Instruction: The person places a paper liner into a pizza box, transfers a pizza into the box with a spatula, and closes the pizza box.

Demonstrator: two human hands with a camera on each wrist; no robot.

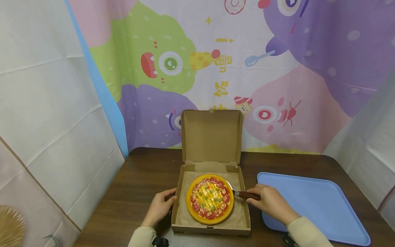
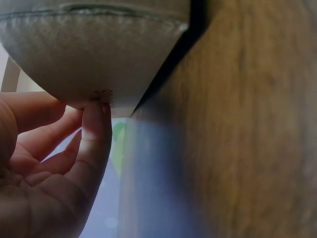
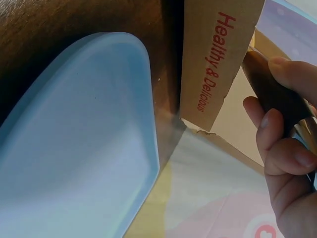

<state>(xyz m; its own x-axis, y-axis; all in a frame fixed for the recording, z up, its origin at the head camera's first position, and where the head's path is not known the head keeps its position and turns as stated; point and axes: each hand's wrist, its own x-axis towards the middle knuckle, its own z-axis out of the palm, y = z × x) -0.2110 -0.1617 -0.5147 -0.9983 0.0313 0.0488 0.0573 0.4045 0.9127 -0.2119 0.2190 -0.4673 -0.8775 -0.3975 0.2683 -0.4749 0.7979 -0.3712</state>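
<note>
An open cardboard pizza box (image 1: 211, 231) has a toy-like round pizza (image 1: 210, 199) with a yellow crust lying on brown paper inside. My left hand (image 1: 159, 207) holds the box's left wall. In the left wrist view, the fingertips (image 2: 96, 111) meet the wall's outer face, close to the rim. My right hand (image 1: 269, 200) grips the dark wooden handle of a pizza server (image 1: 248, 195) across the box's right wall. The server's metal blade shows at the pizza's right edge, the rest hidden by it. In the right wrist view, fingers (image 3: 290, 156) curl round the handle.
A blue tray (image 1: 311, 206) lies on the dark wooden table (image 1: 148, 175), right of the box. The box's lid (image 1: 211, 135) stands upright at the back, in front of a cartoon-printed curtain (image 1: 203, 89). A woven straw object (image 1: 10, 226) shows at the lower left.
</note>
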